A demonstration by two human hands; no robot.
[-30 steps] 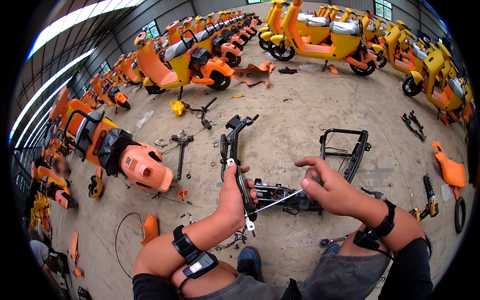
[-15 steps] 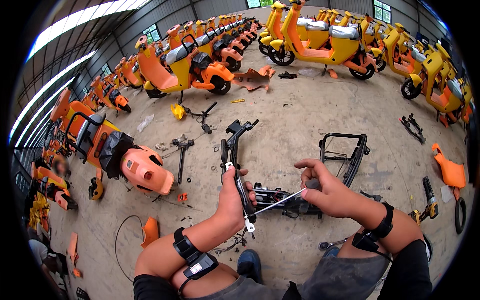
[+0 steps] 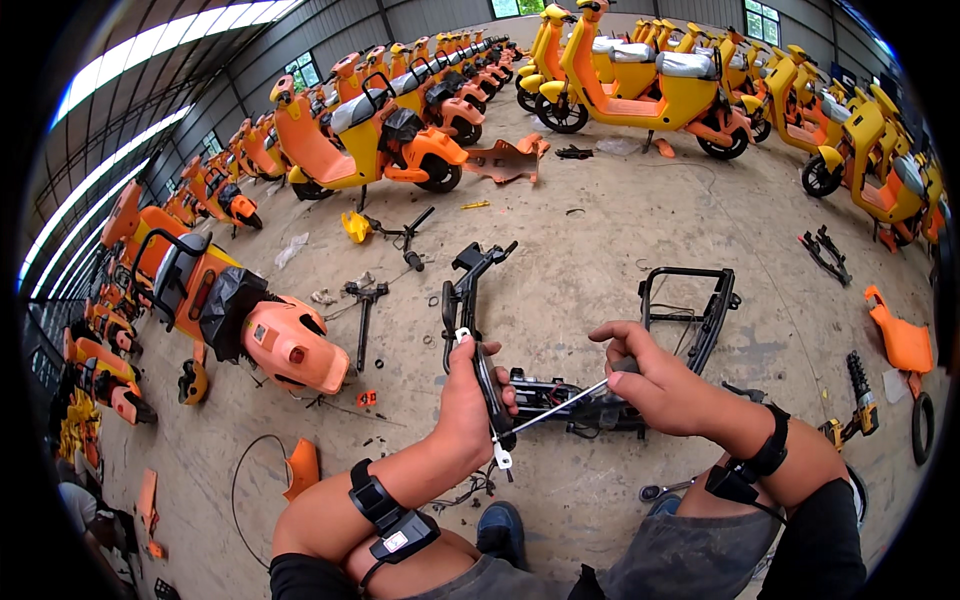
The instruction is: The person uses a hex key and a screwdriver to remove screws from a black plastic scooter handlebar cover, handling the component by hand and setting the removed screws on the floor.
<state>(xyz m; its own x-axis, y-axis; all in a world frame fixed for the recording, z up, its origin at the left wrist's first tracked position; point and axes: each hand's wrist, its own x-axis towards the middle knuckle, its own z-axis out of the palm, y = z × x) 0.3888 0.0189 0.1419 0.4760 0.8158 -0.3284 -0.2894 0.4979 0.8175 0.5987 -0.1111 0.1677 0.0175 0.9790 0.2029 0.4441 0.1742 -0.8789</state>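
Concrete floor (image 3: pixel 580 265) spreads through a metal-walled hall, strewn with loose parts. Held above it, between the person's forearms, is a long dark part (image 3: pixel 489 388) with 2 white tabs, 1 at each end, tilted so its lower end points towards the knees. The left hand (image 3: pixel 463 395) is closed around its middle, the thumb along it near the upper tab and the fingers curled about the far side. The right hand (image 3: pixel 655 385) has thumb and bent fingers closed on the handle of a screwdriver (image 3: pixel 560 408), with the index finger stretched out clear of the shaft. The shaft slants down to the part's lower end; whether the tip sits in a screw is too small to tell.

Because the shaft comes in at a slant, sideways pressure could make the tip skid off and mark the part or jab the left hand. A loose left grip could let the part twist, and a small fastener could drop among the black frame (image 3: pixel 688 271) below. Farther out lie a ratchet (image 3: pixel 665 490) and a drill (image 3: pixel 850 425); scooters (image 3: pixel 630 85) stand behind.
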